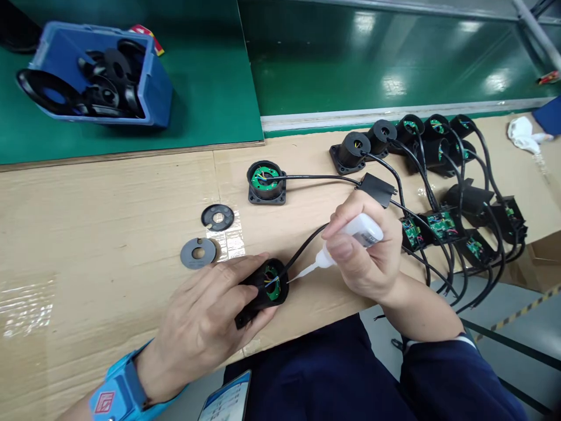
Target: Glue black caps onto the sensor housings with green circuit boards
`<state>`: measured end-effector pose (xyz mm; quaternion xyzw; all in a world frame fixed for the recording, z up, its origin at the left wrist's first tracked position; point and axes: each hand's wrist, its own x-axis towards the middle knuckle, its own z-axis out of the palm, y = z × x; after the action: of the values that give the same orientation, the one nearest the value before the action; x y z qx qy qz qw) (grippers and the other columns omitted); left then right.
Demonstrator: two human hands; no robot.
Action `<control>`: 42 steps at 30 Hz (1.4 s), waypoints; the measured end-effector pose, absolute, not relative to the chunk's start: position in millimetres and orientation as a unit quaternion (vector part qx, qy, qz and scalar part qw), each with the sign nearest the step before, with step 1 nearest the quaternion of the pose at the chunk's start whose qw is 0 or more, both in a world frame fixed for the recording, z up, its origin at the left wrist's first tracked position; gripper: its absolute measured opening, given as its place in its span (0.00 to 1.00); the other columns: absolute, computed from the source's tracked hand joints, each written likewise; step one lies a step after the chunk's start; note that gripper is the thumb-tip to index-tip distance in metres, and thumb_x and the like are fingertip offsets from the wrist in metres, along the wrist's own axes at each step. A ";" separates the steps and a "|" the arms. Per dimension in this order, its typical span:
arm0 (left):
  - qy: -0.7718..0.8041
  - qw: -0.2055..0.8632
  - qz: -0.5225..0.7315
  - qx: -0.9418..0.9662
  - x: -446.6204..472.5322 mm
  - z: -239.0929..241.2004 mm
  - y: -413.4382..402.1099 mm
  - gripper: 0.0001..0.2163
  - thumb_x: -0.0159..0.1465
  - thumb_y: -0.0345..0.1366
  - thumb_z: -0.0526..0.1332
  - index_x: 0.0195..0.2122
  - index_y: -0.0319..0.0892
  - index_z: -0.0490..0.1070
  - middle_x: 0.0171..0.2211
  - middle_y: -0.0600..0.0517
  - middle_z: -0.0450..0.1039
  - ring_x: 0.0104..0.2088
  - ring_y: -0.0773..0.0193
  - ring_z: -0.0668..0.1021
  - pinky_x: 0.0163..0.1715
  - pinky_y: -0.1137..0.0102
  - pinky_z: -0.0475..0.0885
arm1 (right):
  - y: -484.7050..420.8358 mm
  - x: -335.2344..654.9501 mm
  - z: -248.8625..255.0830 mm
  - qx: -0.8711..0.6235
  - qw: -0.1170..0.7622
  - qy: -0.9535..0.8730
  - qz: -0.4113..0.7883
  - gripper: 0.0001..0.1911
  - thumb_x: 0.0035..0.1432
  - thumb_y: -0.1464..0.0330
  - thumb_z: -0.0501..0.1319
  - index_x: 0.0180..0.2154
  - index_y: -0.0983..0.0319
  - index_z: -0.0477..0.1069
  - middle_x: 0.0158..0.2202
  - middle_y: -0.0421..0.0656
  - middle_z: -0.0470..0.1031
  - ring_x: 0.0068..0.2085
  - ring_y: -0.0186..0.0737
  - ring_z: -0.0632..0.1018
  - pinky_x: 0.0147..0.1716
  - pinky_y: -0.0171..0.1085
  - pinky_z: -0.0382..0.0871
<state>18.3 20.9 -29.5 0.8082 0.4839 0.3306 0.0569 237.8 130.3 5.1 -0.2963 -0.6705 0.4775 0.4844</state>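
Observation:
My left hand point(214, 318) is wrapped round a black round housing point(277, 297), tilted so its open end faces right. Inside it show a green circuit board, thin coloured wires and a black cable that leads off up and right. My right hand point(366, 251) pinches a white squeeze bottle point(357, 234). The bottle's thin nozzle tip is at the housing's rim; whether it touches I cannot tell. Left of the housing lie a grey slotted disc point(188, 254) and a black slotted disc point(225, 217). A second housing point(266, 190) with a green board stands upright behind them.
Several black housings point(354, 153) with cables stand at the back right. Open black boxes with circuit boards point(442, 225) lie at the right, among tangled cables. A blue bin point(155, 93) of black parts sits on the green surface. A white crumpled cloth point(521, 133) lies far right.

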 end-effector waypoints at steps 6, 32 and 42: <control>0.488 0.064 0.332 0.805 19.1 -28.1 20.3 0.15 0.67 0.32 0.71 0.46 0.47 0.64 0.52 0.43 0.82 0.50 0.56 0.85 0.41 0.63 0.80 | 128.1 239.7 12.0 -0.311 0.454 -0.704 0.449 0.15 0.67 0.57 0.69 0.31 0.57 0.72 0.25 0.34 0.70 0.20 0.27 0.65 0.19 0.32 0.61; 0.476 0.073 0.345 0.806 20.3 -22.6 23.3 0.12 0.68 0.33 0.70 0.42 0.43 0.65 0.48 0.40 0.82 0.47 0.58 0.85 0.40 0.66 0.78 | 132.1 235.7 9.9 -0.248 0.449 -0.739 0.437 0.16 0.66 0.62 0.71 0.32 0.59 0.68 0.23 0.31 0.70 0.20 0.24 0.67 0.18 0.28 0.60; 0.500 0.122 0.369 0.774 22.2 -29.6 20.4 0.19 0.65 0.37 0.73 0.47 0.42 0.63 0.50 0.41 0.82 0.47 0.59 0.86 0.44 0.67 0.83 | 132.1 235.5 9.2 -0.242 0.464 -0.756 0.394 0.16 0.65 0.63 0.73 0.32 0.60 0.69 0.23 0.31 0.68 0.20 0.25 0.67 0.18 0.28 0.61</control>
<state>22.2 20.4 -29.6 0.7737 0.5003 0.3691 0.1217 235.5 132.1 9.2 -0.2417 -0.7557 0.3940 0.4639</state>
